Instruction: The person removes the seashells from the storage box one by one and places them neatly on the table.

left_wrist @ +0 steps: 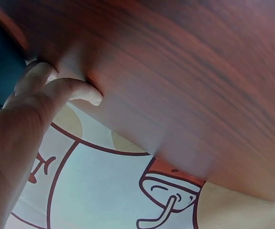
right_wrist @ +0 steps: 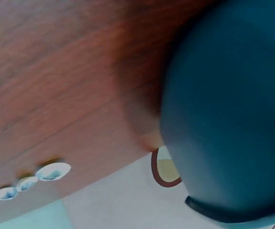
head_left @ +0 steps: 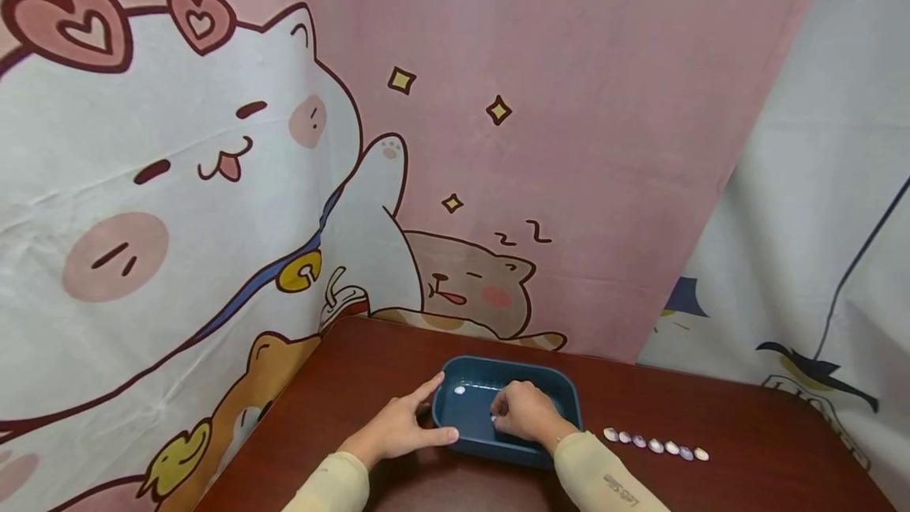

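Note:
A dark blue plastic basin [head_left: 465, 446] sits on the table, with one small pale shell [head_left: 460, 390] lying near its back left corner. My left hand [head_left: 405, 423] spans the basin's left end, thumb and index finger spread along the rim. In the left wrist view, other fingers of that hand [left_wrist: 37, 95] rest outside the wall, close over the table. Inside the basin, my right hand [head_left: 528, 411] pinches a small whitish shell [head_left: 494, 418], mostly hidden by the fingers. The right wrist view shows the basin's outer wall [right_wrist: 223, 119], which hides the right hand.
To the right of the basin, several small shells [head_left: 656, 446] lie in a slanting row on the reddish-brown wooden table [head_left: 341, 385]. A cloth printed with cartoon animals [head_left: 583, 148] hangs along the table's back and left edges.

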The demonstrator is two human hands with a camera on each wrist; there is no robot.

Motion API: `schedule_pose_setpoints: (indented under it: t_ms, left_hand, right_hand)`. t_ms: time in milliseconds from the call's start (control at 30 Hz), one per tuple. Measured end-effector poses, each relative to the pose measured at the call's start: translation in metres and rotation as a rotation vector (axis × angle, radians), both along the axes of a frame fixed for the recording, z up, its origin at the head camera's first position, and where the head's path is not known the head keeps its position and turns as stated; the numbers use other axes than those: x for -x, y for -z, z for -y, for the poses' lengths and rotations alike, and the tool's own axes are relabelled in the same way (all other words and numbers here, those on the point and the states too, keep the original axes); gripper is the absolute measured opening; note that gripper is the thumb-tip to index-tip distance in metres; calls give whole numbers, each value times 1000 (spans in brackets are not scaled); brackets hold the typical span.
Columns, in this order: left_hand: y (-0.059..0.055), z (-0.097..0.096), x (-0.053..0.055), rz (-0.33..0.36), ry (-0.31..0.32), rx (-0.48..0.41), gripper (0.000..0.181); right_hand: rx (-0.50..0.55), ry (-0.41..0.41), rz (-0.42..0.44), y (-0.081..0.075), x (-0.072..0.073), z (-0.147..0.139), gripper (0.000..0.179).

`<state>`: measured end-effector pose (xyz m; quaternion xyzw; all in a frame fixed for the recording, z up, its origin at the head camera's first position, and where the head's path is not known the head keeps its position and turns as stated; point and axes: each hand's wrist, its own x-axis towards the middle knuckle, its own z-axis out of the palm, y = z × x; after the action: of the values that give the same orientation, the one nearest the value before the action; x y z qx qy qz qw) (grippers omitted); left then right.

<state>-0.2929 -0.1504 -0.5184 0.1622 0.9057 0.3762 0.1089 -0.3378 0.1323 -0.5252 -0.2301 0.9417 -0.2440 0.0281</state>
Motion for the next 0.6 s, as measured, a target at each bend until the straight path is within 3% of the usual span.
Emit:
schedule_pose_setpoints:
  t_ms: [167, 300, 400, 467, 600]
  left_hand:
    - [1, 0, 0, -7, 3, -8, 106]
    - [2, 0, 0, -17, 2, -16, 106]
    - [2, -1, 0, -27, 2, -11, 106]
    - [2, -3, 0, -28, 2, -6, 106]
    - [2, -6, 0, -27, 3, 9, 107]
  right_hand:
    - [76, -31, -36, -3, -1, -10, 11]
    - [193, -27, -102, -24, -5, -41, 9]
    - [229, 45, -147, -41, -13, -88, 11]
    - [211, 141, -158, -46, -21, -130, 12]
    - [112, 348, -97, -42, -41, -229, 27]
